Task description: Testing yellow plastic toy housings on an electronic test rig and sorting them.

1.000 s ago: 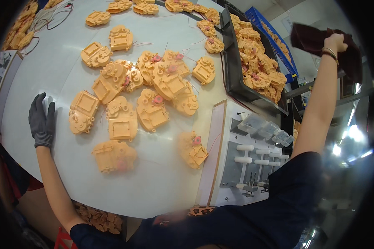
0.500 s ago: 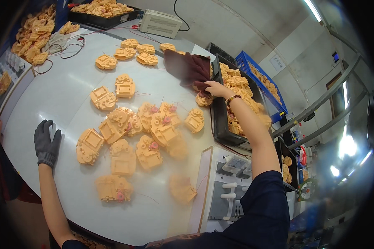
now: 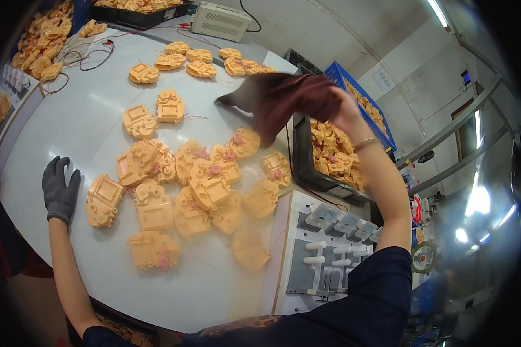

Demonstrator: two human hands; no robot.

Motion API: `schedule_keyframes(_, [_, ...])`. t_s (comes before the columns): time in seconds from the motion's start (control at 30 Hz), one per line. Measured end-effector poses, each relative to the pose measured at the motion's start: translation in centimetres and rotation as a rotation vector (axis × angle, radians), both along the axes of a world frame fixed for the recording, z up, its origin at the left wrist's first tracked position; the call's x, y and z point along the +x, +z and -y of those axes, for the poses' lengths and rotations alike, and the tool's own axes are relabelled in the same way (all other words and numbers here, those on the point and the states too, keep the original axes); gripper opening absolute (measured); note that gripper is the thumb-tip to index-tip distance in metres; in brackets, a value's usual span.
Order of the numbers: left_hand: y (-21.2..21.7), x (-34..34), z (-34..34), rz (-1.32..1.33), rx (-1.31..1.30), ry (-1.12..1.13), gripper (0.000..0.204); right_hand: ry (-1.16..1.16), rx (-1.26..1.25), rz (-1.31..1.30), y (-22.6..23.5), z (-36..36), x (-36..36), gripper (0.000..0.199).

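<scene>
My right hand [image 3: 349,115] grips a dark maroon cloth [image 3: 286,101] by its right end, lifted over the table beside the black bin. The cloth hangs down and trails left, blurred by motion. My left hand [image 3: 61,186], in a grey glove, lies flat on the white table [image 3: 35,133] with its fingers apart, holding nothing. Between my hands lie several yellow-orange plastic casings [image 3: 211,182], some overlapping, some with pink parts and thin wires. The nearest casing to my left hand is a single one [image 3: 103,200] just to its right.
A black bin [image 3: 307,156] full of casings stands at the right, with a blue crate [image 3: 382,124] behind it. A test fixture [image 3: 324,254] with white handles and meters sits at the right front. More casings [image 3: 171,62] and a beige instrument box [image 3: 221,22] are at the back.
My right hand has raised the cloth from beside the black bin, moving right. Several casings in the middle have shifted. My left hand stays flat on the table.
</scene>
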State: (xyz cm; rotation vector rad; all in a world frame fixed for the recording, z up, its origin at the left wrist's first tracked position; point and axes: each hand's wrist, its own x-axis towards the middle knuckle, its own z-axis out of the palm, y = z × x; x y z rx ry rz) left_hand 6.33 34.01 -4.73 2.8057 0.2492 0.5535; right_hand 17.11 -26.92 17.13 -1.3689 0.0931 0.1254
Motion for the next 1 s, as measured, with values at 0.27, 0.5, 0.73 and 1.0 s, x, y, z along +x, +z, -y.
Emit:
schedule_keyframes(0.27, [-1.2, 0.4, 0.1, 0.031, 0.091, -0.031, 0.041, -0.898, -0.020, 0.524, 12.3, 19.1, -2.0, 0.040])
schedule_keyframes(0.5, [-1.2, 0.2, 0.1, -0.028, 0.115, -0.021, 0.044, -1.951, -0.478, 0.517, 12.1, 18.1, -6.1, 0.043])
schedule_keyframes(0.73, [-2.8, 1.0, -1.4, 0.012, 0.180, -0.015, 0.043, -2.045, -0.546, 0.660, 10.8, 22.8, -2.0, 0.029])
schedule_keyframes(1.0, [-2.9, 0.9, -1.1, 0.050, 0.148, -0.045, 0.042, -0.365, -1.230, 0.852, 1.1, 13.4, 15.8, 0.007])
